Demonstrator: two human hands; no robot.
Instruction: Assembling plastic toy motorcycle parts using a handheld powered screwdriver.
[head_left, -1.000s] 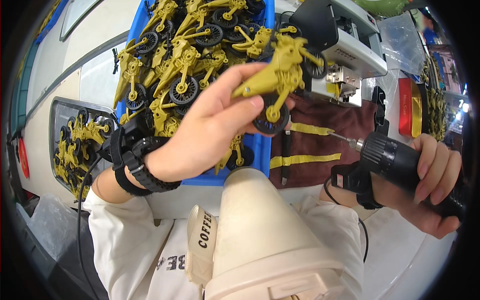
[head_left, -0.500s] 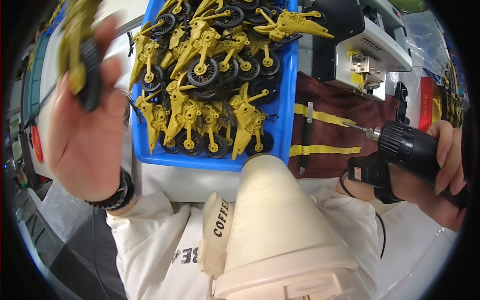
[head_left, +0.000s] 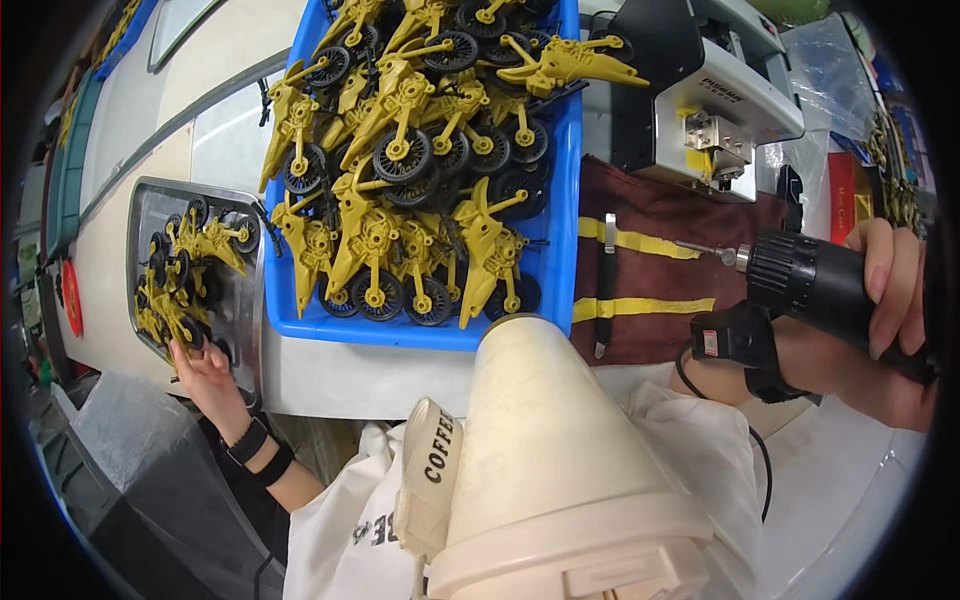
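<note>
At the left, my left hand [head_left: 208,378] reaches to the near end of a shallow metal tray [head_left: 247,345], its fingers closed on a yellow toy motorcycle [head_left: 185,327] with black wheels. More such motorcycles lie in that tray beside it. My right hand [head_left: 893,285] is wrapped round a black electric screwdriver [head_left: 812,275] at the right. The screwdriver's thin bit points left, above a dark red cloth [head_left: 650,335]. Between my hands, a blue bin [head_left: 420,333] is heaped with yellow toy motorcycles [head_left: 405,125].
A white and black machine [head_left: 735,110] with a metal fixture stands at the back right. Yellow strips [head_left: 645,307] and a black strap [head_left: 607,275] lie on the cloth. A large cream cone-shaped object [head_left: 560,430] rises in the foreground before my chest.
My left hand has carried a toy motorcycle from high in the left foreground away and down to the metal tray. My right hand still holds the screwdriver, nearly in place.
</note>
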